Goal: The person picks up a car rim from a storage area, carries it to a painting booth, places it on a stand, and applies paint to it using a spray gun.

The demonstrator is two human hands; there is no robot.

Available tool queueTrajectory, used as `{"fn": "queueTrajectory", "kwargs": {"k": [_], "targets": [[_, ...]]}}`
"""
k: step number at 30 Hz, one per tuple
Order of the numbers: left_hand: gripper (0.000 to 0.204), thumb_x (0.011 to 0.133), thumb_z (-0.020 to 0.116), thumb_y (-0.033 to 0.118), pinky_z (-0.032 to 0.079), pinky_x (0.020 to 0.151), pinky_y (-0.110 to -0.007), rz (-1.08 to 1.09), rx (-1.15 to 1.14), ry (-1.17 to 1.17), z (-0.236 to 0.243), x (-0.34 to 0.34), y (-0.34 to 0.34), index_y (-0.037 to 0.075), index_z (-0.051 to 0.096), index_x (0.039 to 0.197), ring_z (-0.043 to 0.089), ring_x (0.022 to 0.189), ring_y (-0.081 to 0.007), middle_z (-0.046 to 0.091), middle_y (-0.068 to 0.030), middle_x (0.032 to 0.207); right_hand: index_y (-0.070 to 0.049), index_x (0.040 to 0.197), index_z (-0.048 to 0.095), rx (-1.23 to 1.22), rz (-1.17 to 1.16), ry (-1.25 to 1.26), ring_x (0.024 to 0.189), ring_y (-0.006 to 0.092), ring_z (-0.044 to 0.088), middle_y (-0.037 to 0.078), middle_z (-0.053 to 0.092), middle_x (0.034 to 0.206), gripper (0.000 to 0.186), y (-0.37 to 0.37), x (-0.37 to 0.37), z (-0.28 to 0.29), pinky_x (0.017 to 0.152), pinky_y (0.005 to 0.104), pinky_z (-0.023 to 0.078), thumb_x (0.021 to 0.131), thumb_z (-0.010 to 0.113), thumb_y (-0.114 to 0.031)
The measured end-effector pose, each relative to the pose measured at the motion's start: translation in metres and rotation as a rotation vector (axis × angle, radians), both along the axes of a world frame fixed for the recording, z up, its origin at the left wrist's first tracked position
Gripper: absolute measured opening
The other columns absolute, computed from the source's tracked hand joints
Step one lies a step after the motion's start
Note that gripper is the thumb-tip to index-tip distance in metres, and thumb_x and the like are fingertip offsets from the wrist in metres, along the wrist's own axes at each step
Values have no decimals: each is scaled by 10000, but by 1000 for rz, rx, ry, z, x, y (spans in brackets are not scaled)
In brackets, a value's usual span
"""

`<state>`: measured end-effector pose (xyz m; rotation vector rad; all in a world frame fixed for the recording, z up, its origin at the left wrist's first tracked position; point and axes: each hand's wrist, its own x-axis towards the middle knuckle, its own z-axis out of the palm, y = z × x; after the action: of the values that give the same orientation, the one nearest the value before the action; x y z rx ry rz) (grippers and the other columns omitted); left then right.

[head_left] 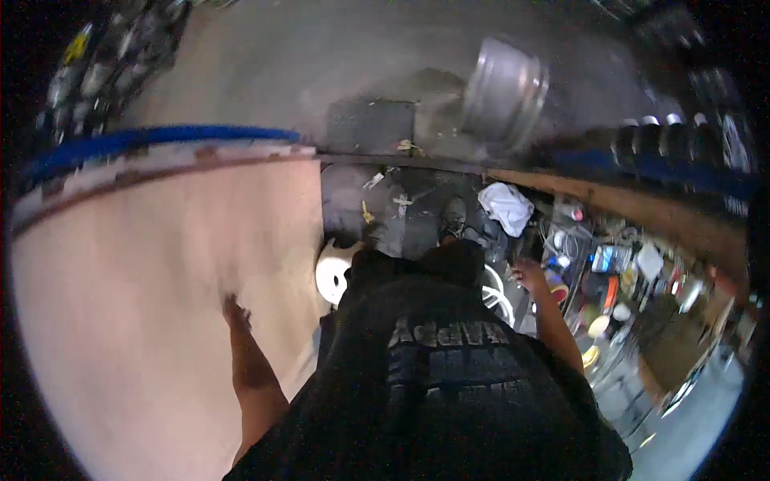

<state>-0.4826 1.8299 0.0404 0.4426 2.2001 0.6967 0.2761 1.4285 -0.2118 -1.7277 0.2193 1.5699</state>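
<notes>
My left hand point(235, 311) hangs in front of a broad, pale wood-coloured panel point(152, 321). Its fingers are a little blurred but look loosely apart, with nothing visible in them. Whether it touches the panel I cannot tell. On the other side of my body, my right hand point(527, 274) is held low beside cluttered shelving, its fingers loosely bent and apart. No held thing shows there. Closest to that hand are a white ring-shaped coil point(499, 298) and a crumpled white cloth point(507, 208).
A white rounded object point(333, 274) with dark holes stands by my legs. Small scraps, including a yellow piece point(367, 212), lie on the dark floor. Beyond a low sill is a silvery cylinder point(505, 92). Mixed small items crowd the shelving point(674, 345) at right.
</notes>
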Motion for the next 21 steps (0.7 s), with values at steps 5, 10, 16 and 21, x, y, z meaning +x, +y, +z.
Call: {"fn": "queueTrajectory", "kwargs": {"k": [5, 10, 16, 21], "targets": [[954, 819, 670, 558, 359, 1085, -561, -1197, -553, 995, -90, -26, 10, 106, 234, 1539, 437, 1343, -374, 369, -234, 1503, -19, 1114, 626, -67, -49, -173, 656, 153, 636, 99, 692, 846, 303, -9, -119, 35, 545, 306, 497, 967, 540, -270], [726, 792, 674, 526, 403, 1040, -501, -1640, -997, 755, -81, 32, -32, 99, 526, 1360, 501, 1266, -363, 517, -195, 1387, -17, 1074, 666, -56, 451, -479, 723, 171, 682, 79, 711, 911, 296, -96, -284, -10, 623, 330, 553, 940, 563, -260], [638, 801, 672, 492, 408, 1021, -497, -1801, -837, 740, -120, -15, -3, 96, 557, 1288, 521, 1221, -358, 544, -187, 1337, 20, 1037, 695, -201, 632, -345, 886, 278, 673, 152, 681, 1086, 296, -122, -476, 27, 778, 398, 551, 810, 554, -105], [567, 808, 670, 464, 413, 1005, -494, -1803, -727, 699, -151, -53, -11, 93, 584, 1228, 538, 1184, -353, 566, -180, 1294, 15, 1012, 708, -235, 497, -316, 799, 226, 658, 108, 706, 949, 294, -135, -499, 72, 698, 365, 529, 889, 590, -225]]}}
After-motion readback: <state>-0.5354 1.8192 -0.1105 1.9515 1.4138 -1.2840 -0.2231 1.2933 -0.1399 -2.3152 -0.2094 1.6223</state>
